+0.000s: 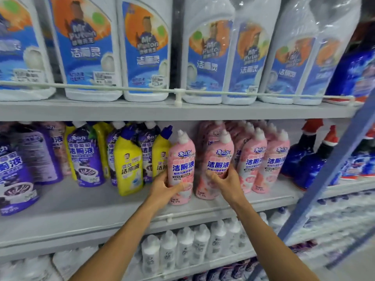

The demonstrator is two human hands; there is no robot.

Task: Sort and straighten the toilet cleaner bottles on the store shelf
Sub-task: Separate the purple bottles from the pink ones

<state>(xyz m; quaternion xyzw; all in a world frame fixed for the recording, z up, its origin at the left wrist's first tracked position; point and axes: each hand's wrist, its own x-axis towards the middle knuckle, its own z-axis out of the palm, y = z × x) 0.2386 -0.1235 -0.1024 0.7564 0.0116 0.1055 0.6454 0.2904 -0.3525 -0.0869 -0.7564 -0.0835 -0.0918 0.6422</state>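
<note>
On the middle shelf (81, 209), at the frame's left, purple bottles (85, 157) and yellow bottles (128, 165) stand mixed. Just right of them, at center frame, the left hand (164, 187) grips the left pink bottle (181, 159) low on its body, fingers curled round its left side. The right hand (225, 182) grips the right pink bottle (218, 157) from its right side. Both bottles are upright; both forearms reach up from the bottom edge. More pink bottles (263, 159) stand further right.
</note>
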